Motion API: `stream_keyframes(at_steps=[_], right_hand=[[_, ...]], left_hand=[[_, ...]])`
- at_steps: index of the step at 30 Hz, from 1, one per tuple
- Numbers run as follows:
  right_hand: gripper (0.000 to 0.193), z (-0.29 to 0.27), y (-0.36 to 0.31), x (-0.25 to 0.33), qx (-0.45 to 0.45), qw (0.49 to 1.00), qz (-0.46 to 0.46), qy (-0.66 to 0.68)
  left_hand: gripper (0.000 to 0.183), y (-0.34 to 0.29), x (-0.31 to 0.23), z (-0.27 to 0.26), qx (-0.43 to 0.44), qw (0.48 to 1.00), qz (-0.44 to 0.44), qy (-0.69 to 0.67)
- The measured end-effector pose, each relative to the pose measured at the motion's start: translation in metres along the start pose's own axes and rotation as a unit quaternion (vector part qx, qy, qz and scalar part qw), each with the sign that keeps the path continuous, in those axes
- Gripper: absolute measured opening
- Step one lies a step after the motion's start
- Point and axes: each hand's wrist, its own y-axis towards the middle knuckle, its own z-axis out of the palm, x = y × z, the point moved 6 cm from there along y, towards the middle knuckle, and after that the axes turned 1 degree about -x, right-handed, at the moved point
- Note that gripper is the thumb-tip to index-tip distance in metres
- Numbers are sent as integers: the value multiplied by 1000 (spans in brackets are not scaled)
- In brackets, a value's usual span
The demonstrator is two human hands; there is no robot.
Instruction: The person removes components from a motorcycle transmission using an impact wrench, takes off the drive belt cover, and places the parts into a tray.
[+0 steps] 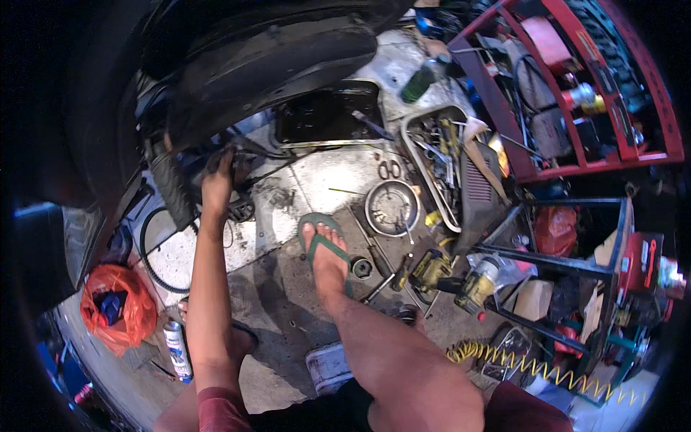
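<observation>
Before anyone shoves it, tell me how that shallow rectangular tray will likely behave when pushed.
The shallow rectangular tray would probably slosh, since glossy dark liquid seems to cover its floor. A hard jerk might spill some over its low rim. The tool lying across its right side could slip.

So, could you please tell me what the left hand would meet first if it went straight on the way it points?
The left hand would probably meet the black panel first, though depth is unclear and it might pass underneath.
</observation>
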Motion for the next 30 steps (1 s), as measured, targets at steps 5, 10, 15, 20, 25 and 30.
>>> stream_keyframes(at_steps=[5, 10, 15, 20, 25, 30], right_hand=[[64, -13, -24, 118, -296, 896, -272, -189], [47, -16, 9, 176, -240, 921, -267, -150], [36, -2, 25, 150, -316, 820, -355, -319], [67, 4, 11, 145, -283, 750, -456, -387], [72, 3, 26, 129, -274, 780, -426, -368], [61, -3, 43, 109, -264, 781, -457, -335]], left_hand=[[25, -95, 57, 33, 35, 979, -143, -138], [33, -193, -100, 161, 395, 913, 36, -100], [44, -208, -117, 210, 433, 885, 173, 6], [48, -199, -119, 226, 459, 877, 135, 39], [36, -242, -145, 267, 537, 798, 235, 145], [26, -273, -133, 298, 533, 763, 288, 225]])
